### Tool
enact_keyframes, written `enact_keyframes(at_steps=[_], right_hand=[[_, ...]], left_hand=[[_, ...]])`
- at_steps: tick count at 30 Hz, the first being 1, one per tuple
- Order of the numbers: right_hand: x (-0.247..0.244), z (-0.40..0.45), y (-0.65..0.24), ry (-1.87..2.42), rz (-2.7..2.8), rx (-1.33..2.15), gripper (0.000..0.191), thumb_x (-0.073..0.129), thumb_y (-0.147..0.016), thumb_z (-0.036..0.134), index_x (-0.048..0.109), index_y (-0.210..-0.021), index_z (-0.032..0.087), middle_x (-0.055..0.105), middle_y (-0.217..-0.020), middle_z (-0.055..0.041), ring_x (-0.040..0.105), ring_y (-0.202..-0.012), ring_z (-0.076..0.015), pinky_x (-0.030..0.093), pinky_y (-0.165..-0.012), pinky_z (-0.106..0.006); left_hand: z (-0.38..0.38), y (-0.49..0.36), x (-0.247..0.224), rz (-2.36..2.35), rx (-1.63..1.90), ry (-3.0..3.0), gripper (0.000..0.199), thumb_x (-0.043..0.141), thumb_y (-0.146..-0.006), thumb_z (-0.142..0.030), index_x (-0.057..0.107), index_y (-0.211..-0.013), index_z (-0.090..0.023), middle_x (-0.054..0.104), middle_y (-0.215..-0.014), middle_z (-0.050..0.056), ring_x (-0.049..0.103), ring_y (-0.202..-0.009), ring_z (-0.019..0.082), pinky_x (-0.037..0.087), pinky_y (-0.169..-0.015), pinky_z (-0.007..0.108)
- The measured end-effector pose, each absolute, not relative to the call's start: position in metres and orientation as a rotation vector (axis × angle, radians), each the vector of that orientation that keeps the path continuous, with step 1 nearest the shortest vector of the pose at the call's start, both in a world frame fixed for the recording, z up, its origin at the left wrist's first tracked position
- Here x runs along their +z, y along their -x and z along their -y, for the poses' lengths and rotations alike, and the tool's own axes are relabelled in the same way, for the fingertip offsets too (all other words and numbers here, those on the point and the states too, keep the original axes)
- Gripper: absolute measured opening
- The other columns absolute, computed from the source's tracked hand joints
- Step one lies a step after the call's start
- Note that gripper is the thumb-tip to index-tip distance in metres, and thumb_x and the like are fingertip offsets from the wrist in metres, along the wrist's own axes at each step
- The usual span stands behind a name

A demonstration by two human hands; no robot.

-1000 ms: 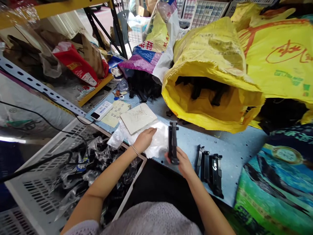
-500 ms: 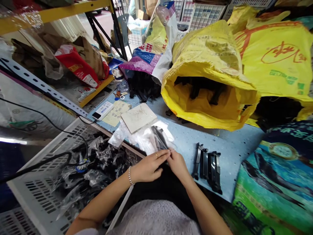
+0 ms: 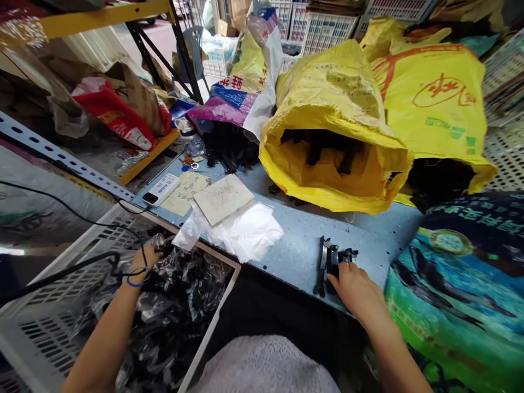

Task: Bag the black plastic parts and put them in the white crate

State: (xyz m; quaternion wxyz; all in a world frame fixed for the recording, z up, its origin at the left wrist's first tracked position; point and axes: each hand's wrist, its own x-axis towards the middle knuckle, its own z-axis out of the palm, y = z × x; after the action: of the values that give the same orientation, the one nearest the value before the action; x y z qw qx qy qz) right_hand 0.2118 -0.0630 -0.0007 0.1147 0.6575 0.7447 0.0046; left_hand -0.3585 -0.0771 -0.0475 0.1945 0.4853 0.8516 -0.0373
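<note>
The hands have moved apart: the left hand [image 3: 146,261] now reaches into a white crate [image 3: 204,247] of crumpled plastic [image 3: 176,305], its grip hard to tell, while the right hand [image 3: 354,289] grips black plastic brackets [image 3: 332,261] on the blue workbench [image 3: 295,245].

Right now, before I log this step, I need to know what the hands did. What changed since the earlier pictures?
The left hand moved from the bench down to the white crate, beside bagged black parts. The right hand moved right, onto the black parts on the blue bench. The plastic-wrapped part they held together is no longer in view. The white plastic sheet and yellow sack stayed put.
</note>
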Motion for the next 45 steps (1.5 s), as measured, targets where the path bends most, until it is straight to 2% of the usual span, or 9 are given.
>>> enact_keyframes(at_steps=[5, 10, 13, 18, 25, 29, 34, 39, 45], right_hand=[[-0.017, 0.07, -0.199, -1.916, -2.263, -0.006, 0.022, 0.055, -0.091, 0.031, 0.059, -0.104, 0.014, 0.067, -0.092, -0.0181, 0.068, -0.084, -0.0321, 0.05, -0.066, -0.037], [-0.03, 0.065, -0.202, -2.066, -2.195, -0.395, 0.037, 0.044, -0.095, 0.026, 0.052, -0.127, 0.01, 0.072, -0.086, -0.0173, 0.072, -0.074, -0.0312, 0.051, -0.066, -0.04], [-0.037, 0.047, -0.196, -2.203, -2.301, -0.97, 0.038, 0.05, -0.092, 0.034, 0.057, -0.125, 0.017, 0.073, -0.1, -0.0143, 0.071, -0.091, -0.03, 0.052, -0.079, -0.042], [-0.044, 0.021, -0.165, -2.294, -1.93, -2.227, 0.049, 0.066, -0.079, 0.047, 0.061, -0.119, 0.019, 0.073, -0.104, -0.0077, 0.068, -0.092, -0.0239, 0.055, -0.073, -0.034], [-0.032, 0.007, -0.117, -1.74, -1.352, -3.246, 0.034, 0.074, -0.077, 0.042, 0.069, -0.103, 0.02, 0.074, -0.107, -0.0096, 0.068, -0.088, -0.0223, 0.054, -0.077, -0.036], [-0.044, -0.002, -0.085, -1.658, -1.125, -3.352, 0.033, 0.08, -0.071, 0.037, 0.071, -0.098, 0.019, 0.074, -0.101, -0.007, 0.067, -0.079, -0.0181, 0.055, -0.076, -0.034], [-0.052, 0.006, -0.087, -1.865, -1.197, -3.288, 0.035, 0.08, -0.072, 0.04, 0.068, -0.098, 0.02, 0.071, -0.085, -0.001, 0.064, -0.07, -0.0139, 0.054, -0.067, -0.027], [-0.04, 0.028, -0.11, -1.531, -1.279, -3.192, 0.035, 0.076, -0.078, 0.037, 0.068, -0.107, 0.019, 0.074, -0.091, -0.0062, 0.068, -0.077, -0.0156, 0.053, -0.068, -0.024], [-0.053, 0.029, -0.093, -1.531, -0.835, -3.222, 0.03, 0.08, -0.069, 0.039, 0.068, -0.084, 0.016, 0.074, -0.08, -0.0072, 0.068, -0.066, -0.016, 0.053, -0.059, -0.024]], left_hand=[[0.048, 0.383, -0.051, -2.459, -0.175, -1.262, 0.013, 0.052, -0.076, -0.016, 0.061, -0.084, -0.01, 0.067, -0.08, 0.012, 0.061, -0.102, 0.032, 0.047, -0.085, 0.038], [0.054, 0.283, -0.043, -1.716, -0.068, -1.381, 0.022, 0.065, -0.078, -0.037, 0.069, -0.076, -0.016, 0.069, -0.069, 0.004, 0.067, -0.074, 0.022, 0.053, -0.069, 0.028], [0.05, 0.184, -0.037, -1.151, 0.336, -1.52, 0.034, 0.054, -0.09, -0.045, 0.073, -0.089, -0.017, 0.071, -0.079, 0.005, 0.067, -0.077, 0.018, 0.054, -0.075, 0.028], [0.01, 0.083, -0.046, -1.564, 0.723, -1.809, 0.015, 0.062, -0.087, -0.026, 0.068, -0.079, -0.015, 0.062, -0.099, 0.011, 0.061, -0.096, 0.023, 0.049, -0.089, 0.037], [-0.026, 0.11, -0.063, -1.448, 0.611, -1.548, 0.012, 0.064, -0.081, -0.025, 0.064, -0.075, -0.015, 0.063, -0.069, 0.0, 0.059, -0.06, 0.013, 0.045, -0.059, 0.024], [-0.026, 0.122, -0.056, -1.455, 0.73, -1.535, 0.006, 0.063, -0.079, -0.019, 0.059, -0.081, -0.016, 0.064, -0.069, -0.001, 0.059, -0.06, 0.013, 0.045, -0.057, 0.023], [-0.028, 0.138, -0.033, -1.482, 0.67, -2.132, 0.023, 0.048, -0.08, 0.0, 0.065, -0.077, -0.015, 0.07, -0.09, 0.009, 0.063, -0.089, 0.021, 0.05, -0.086, 0.038], [-0.031, 0.146, -0.028, -1.446, 0.682, -2.301, 0.047, 0.041, -0.083, 0.002, 0.062, -0.121, -0.014, 0.064, -0.125, 0.014, 0.061, -0.114, 0.023, 0.049, -0.101, 0.044], [0.019, 0.13, -0.015, -1.125, 0.844, -2.206, 0.062, 0.036, -0.091, -0.003, 0.036, -0.149, -0.025, 0.046, -0.148, 0.008, 0.042, -0.139, 0.02, 0.04, -0.115, 0.043]])
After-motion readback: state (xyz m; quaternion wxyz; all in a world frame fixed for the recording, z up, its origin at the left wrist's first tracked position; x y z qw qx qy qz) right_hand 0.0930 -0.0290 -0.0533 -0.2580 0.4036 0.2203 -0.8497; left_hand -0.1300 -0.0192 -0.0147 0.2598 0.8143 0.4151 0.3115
